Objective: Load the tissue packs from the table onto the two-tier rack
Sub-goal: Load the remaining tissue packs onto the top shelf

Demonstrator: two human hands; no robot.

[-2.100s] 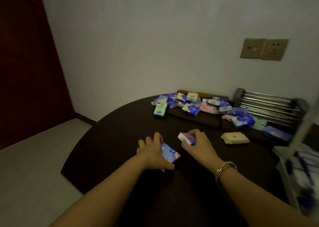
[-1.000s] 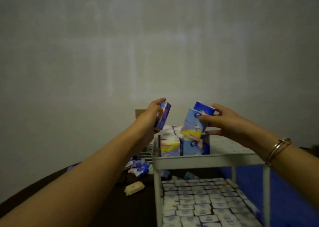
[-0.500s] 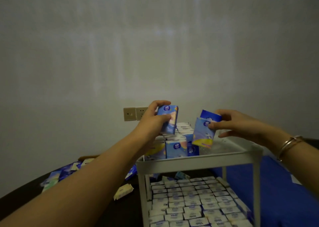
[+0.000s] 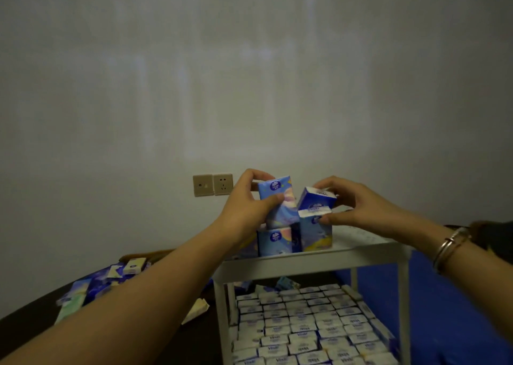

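Observation:
A white two-tier rack (image 4: pixel 305 260) stands at the lower right. My left hand (image 4: pixel 244 209) grips a light blue tissue pack (image 4: pixel 279 201) upright above the packs standing on the top tier (image 4: pixel 274 244). My right hand (image 4: pixel 361 209) pinches a dark blue tissue pack (image 4: pixel 315 199), tilted, over another upright pack (image 4: pixel 316 232) on that tier. The lower tier is filled with several rows of packs (image 4: pixel 302 331). Loose packs (image 4: pixel 97 284) lie on the dark round table (image 4: pixel 30 320) at the left.
A pale yellow pack (image 4: pixel 195 310) lies on the table beside the rack's left leg. A double wall socket (image 4: pixel 213 184) sits on the wall behind my left hand. A blue surface (image 4: pixel 444 309) lies to the right of the rack.
Both hands came from the table to the rack's top tier, each carrying a pack. In the last half second they drew closer together and my right hand's pack tipped over the standing packs.

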